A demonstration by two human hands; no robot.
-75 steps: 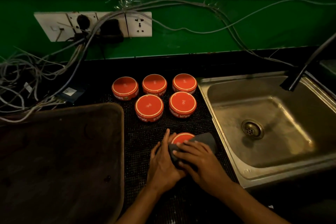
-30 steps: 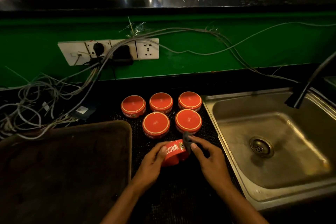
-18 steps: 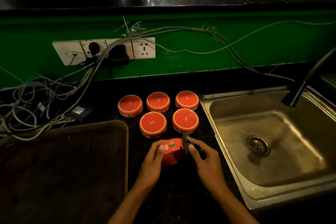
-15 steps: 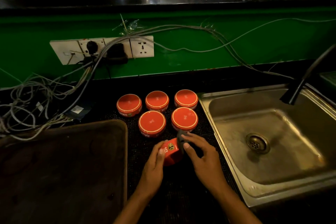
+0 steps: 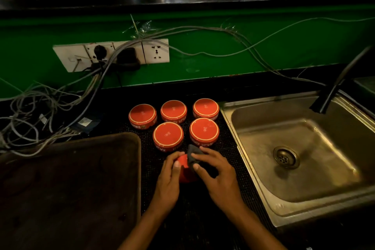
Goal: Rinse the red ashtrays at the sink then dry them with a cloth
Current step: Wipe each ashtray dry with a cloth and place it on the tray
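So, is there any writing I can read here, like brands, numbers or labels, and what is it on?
Nothing reads clearly.
Five upturned red ashtrays: white lettering round the sides, upside down, too blurred to read.
Marks at the centre of their bases: too small.
White label among the cables: too small.
Held ashtray, partly under the cloth: no lettering in view.

Black counter (image 5: 113,107) bears 5 ashtrays (image 5: 168,135), tray (image 5: 67,184).
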